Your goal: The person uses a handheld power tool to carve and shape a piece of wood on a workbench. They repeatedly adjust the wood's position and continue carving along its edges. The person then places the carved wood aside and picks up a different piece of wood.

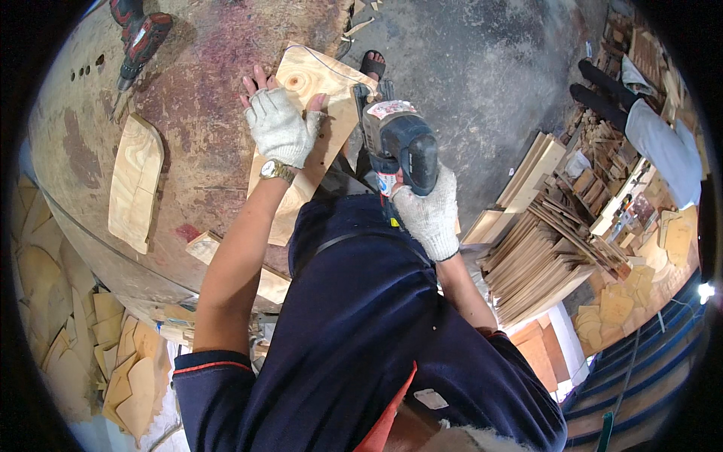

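Note:
My left hand point(280, 124), in a white fingerless glove with a wristwatch below it, lies open with fingers spread on a pale wooden board point(316, 75) that has a drawn curved line near its far edge. My right hand point(428, 211), also gloved, grips a black power tool, apparently a jigsaw point(399, 139), at the board's right edge; its blade is too small to make out. A cut curved wooden piece point(135, 181) lies on the worn workbench point(75, 135) to the left. Narrow offcuts point(209, 247) lie near my left forearm, partly hidden by it.
A red-and-black drill point(143, 41) lies at the bench's far left. Thin wooden templates point(120, 369) are piled at lower left. Stacked planks and scraps point(527, 264) fill the right side of the concrete floor point(467, 68). Dark trousers point(602, 87) with pale cloth lie or show at upper right.

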A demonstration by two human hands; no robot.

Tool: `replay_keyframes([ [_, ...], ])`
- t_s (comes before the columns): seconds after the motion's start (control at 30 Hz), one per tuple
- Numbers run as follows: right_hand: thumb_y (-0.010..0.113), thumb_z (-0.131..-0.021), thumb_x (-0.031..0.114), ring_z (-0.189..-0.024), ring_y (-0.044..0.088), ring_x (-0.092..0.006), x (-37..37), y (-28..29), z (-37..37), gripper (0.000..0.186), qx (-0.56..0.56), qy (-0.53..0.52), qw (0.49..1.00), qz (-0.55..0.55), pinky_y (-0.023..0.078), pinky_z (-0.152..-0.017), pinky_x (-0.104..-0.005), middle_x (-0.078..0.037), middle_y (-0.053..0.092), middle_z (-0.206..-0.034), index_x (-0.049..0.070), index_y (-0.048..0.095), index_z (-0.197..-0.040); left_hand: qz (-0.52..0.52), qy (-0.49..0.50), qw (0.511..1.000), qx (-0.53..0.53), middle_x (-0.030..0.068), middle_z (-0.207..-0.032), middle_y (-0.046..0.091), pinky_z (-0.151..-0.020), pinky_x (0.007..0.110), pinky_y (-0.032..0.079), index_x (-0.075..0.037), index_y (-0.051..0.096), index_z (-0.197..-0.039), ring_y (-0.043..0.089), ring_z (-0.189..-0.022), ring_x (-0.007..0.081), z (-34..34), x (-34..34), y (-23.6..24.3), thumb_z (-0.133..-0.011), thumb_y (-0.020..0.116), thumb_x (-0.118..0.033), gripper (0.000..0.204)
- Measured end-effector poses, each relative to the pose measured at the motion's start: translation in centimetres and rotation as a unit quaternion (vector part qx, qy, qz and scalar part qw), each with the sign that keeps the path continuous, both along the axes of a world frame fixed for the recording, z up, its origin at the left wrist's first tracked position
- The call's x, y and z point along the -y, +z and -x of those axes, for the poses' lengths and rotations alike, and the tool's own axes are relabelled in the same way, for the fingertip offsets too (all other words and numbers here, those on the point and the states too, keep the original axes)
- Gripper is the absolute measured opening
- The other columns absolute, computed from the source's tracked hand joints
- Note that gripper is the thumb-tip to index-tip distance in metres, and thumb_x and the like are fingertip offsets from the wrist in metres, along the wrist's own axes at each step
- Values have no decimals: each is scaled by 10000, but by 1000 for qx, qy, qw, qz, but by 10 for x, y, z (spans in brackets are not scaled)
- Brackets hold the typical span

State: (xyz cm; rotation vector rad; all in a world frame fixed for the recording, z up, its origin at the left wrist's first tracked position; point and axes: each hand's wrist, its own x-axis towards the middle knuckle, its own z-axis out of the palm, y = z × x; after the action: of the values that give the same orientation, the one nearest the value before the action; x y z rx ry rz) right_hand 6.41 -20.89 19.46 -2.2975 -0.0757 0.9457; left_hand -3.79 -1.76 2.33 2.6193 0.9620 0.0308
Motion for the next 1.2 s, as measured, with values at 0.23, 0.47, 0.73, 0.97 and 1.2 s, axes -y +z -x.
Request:
replay_keyframes([
  [0.23,775,-733,132,-883,720,-365,5,-6,-3,397,26,23,998,56,555,-789,-437,-227,714,-931,-38,676,-1077,-13,5,1000,6,310,-1615,267,-1226,608,156,189,445,-1393,210,-1511,497,0,0,-2,-910,577,-682,1005],
  [0.47,799,-759,153,-892,719,-334,8,-4,-11,426,74,100,990,62,565,-787,-416,-203,711,-966,-17,655,-1121,-7,12,1000,7,298,-1625,255,-1227,605,158,183,452,-1391,208,-1516,486,0,0,-5,-900,589,-688,1010],
  [0.73,789,-693,198,-974,666,-448,7,1,-29,531,30,128,991,41,537,-856,-493,-264,686,-1013,-10,655,-1163,-10,22,1000,10,307,-1615,271,-1225,605,165,168,452,-1393,236,-1507,488,-1,1,-5,-885,614,-686,1006],
  [0.97,785,-694,240,-1032,622,-473,12,-2,-36,614,69,180,979,74,516,-908,-529,-269,657,-1041,5,621,-1236,-24,23,999,16,315,-1611,276,-1219,604,186,157,457,-1394,258,-1501,485,1,2,-7,-892,590,-694,997],
  [1.2,776,-706,247,-999,627,-466,14,-6,-56,602,9,243,967,81,521,-869,-525,-270,657,-1015,1,614,-1231,-22,28,999,19,305,-1619,271,-1232,591,150,153,446,-1415,230,-1521,458,-1,2,-6,-914,539,-697,991],
])
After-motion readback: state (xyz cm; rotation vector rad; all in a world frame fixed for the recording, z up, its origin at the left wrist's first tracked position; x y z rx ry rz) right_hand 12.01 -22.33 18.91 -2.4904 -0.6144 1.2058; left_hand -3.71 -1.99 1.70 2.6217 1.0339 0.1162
